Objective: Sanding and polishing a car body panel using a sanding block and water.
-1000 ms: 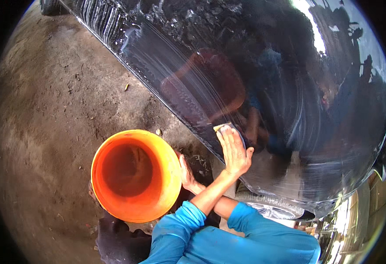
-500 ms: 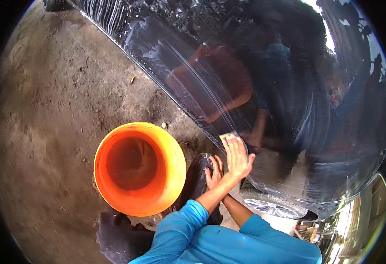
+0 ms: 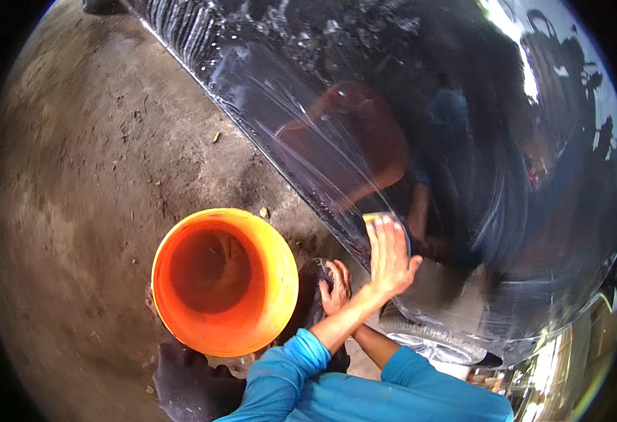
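Observation:
My left hand (image 3: 390,261) presses a flat yellow-edged pad (image 3: 373,217) against the wet, glossy black car panel (image 3: 301,133), near its lower edge. Its fingers lie over the pad and cover most of it, so I cannot tell if it is a sponge. The left forearm crosses above the right one. My right hand (image 3: 336,287) holds nothing; its fingers are apart and it rests by my dark-clothed knee (image 3: 308,299). Whitish streaks and droplets mark the panel, which also mirrors the bucket and my arm.
An orange bucket (image 3: 280,281) with murky liquid stands on the rough dirt floor (image 3: 76,176), left of my hands. A car wheel (image 3: 435,346) sits below the panel at the right. A small stone (image 3: 264,212) lies beyond the bucket.
My left hand has slid slightly right and a little nearer with the pad along the panel. My right hand has shifted slightly left and nearer. The whole view has shifted a little.

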